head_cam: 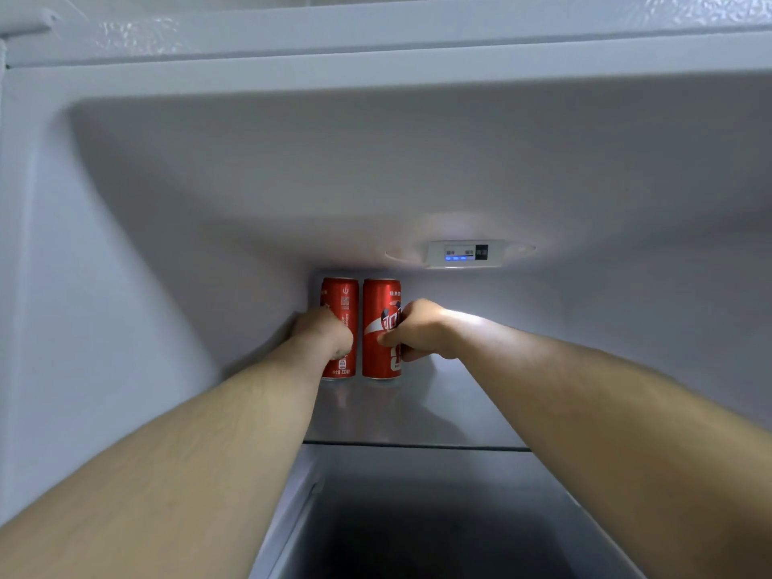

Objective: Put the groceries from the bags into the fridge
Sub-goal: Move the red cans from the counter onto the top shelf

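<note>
1. Two red cans, the left can [346, 297] and the right can [380, 311], upright side by side at the back left corner of the fridge's glass shelf [417, 415]. Cannot tell whether touching each other.
2. Left hand [323, 333] curled round the left can, fingertips hidden behind it. Right hand [417, 330] wrapped round the right can, thumb across the front, fingers curled round the far side.
3. Likely step: setting both cans down and letting go. Cannot tell whether the bases rest fully on the glass.
4. Could tip a can by releasing while it leans; tall, narrow, on smooth glass, so probably easy to topple.
5. Could knock one can into the other when pulling the hands back, given how close together they stand.
6. Could catch the left can against the side wall [125, 286], just beside it.
7. Fridge contents, as far as visible: only these two cans on this shelf, under the lit control panel [463, 254].
8. Lower compartment [417, 537] dark; cannot tell what lies in it.
9. Bags out of view; cannot tell how much remains.
</note>
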